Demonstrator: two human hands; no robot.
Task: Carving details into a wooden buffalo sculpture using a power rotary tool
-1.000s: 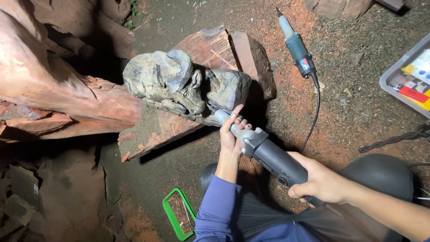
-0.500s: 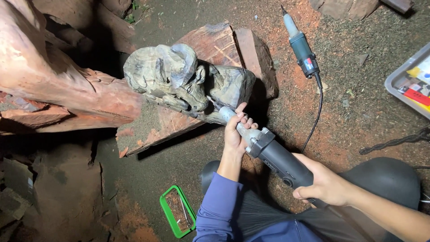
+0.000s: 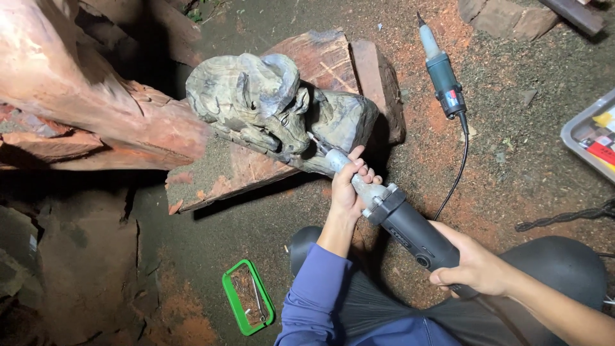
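Note:
A grey carved wood figure [image 3: 256,102] rests on a reddish wooden slab [image 3: 320,57]. My left hand [image 3: 349,186] grips the metal neck of a dark die grinder [image 3: 403,224], close to the bit. The bit touches the lower right side of the carving. My right hand [image 3: 471,266] holds the grinder's rear body. My left arm wears a blue sleeve [image 3: 314,295].
A second grinder [image 3: 442,74] with a black cord lies on the ground at upper right. A green case [image 3: 248,306] with small bits lies at the bottom. Grey tray [image 3: 576,128] at the right edge. Large reddish logs [image 3: 70,96] on the left. Red sawdust covers the ground.
The view has shifted slightly. My hands and the grinder stay at the carving's lower right side, with the bit still against the wood.

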